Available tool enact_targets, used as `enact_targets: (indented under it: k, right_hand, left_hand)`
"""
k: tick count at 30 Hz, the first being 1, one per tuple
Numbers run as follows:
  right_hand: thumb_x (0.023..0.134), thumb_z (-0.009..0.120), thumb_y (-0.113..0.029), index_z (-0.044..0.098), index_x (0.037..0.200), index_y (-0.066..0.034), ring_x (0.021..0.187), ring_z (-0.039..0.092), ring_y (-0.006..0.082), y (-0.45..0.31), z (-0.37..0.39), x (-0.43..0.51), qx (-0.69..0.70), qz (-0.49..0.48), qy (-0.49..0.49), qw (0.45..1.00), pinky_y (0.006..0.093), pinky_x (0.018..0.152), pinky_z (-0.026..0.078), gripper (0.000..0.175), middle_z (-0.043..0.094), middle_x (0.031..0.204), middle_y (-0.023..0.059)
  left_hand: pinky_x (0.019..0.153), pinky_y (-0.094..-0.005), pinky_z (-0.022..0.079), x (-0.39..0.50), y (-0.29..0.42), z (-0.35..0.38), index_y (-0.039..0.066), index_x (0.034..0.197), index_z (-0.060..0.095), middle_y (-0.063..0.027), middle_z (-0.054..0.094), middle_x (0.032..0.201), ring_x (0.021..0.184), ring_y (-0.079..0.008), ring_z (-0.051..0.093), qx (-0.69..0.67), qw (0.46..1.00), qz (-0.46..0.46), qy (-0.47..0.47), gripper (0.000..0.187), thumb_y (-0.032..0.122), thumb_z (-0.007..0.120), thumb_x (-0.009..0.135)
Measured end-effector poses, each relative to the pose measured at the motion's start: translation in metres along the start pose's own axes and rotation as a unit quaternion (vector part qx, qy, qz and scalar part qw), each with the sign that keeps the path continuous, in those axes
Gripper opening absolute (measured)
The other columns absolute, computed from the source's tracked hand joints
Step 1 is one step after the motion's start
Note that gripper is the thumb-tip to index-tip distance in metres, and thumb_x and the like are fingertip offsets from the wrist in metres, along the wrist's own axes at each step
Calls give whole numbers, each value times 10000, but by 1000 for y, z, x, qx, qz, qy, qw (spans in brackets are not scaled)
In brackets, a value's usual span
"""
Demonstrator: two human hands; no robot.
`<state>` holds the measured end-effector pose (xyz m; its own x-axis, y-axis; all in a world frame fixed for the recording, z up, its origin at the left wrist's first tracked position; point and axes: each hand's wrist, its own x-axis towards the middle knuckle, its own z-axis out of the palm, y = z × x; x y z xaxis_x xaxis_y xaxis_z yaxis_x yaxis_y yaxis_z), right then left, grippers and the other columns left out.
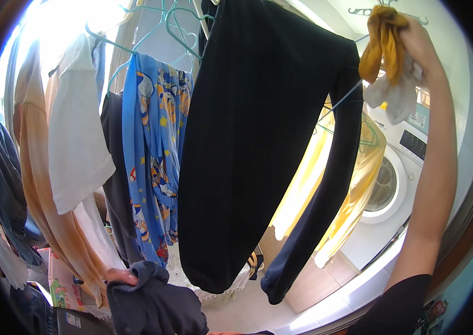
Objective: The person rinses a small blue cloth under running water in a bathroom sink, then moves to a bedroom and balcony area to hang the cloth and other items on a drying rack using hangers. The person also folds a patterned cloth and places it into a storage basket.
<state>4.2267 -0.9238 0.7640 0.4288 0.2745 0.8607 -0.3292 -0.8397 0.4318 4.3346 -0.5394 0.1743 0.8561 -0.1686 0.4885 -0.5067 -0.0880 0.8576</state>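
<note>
My right hand (418, 44) is raised at the upper right, its fingers closed around the top of a pair of mustard socks (394, 63). White socks (393, 98) hang just below them, close to my wrist; what bears them is hidden. At the lower left, my left hand (123, 276) is mostly covered by a bunched dark grey garment (152, 299), which it grips by the upper edge. Between my hands hangs a large black garment (261, 138) with two long legs or sleeves. Beside it, blue patterned clothing (152, 146) is draped on a green hanger (113, 44).
A white shirt (79, 138), a tan garment (35, 146) and dark clothes (4, 167) hang at left. Yellow garments (353, 184) hang behind the black one, before a front-loading washing machine (387, 184). Low at left stand a pink printed bag (62, 284) and a dark box (77, 320).
</note>
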Motion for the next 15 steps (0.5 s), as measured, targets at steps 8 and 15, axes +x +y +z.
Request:
enact_targets:
  k: [8,15]
  right_hand:
    - [837,590,-170,695,904,32,751,645,201,-35,-14,21,15,20,-10,1000,338,680,505,237,688,789,85]
    - [907,520,-230,666,1020,-13,919,623,178,-15,-37,-35,196,2,-106,975,324,802,489,285,670,958,82]
  left_hand:
    - [1029,-362,385,-5,0,12,53,1233,549,-99,534,1277,1156,-238,528,15,1000,4,-25,511,261,715,796]
    - [1037,-366,380,1,22,35,60,1248,538,-100,528,1286,1163,-240,524,37,998,4,-45,537,276,723,793]
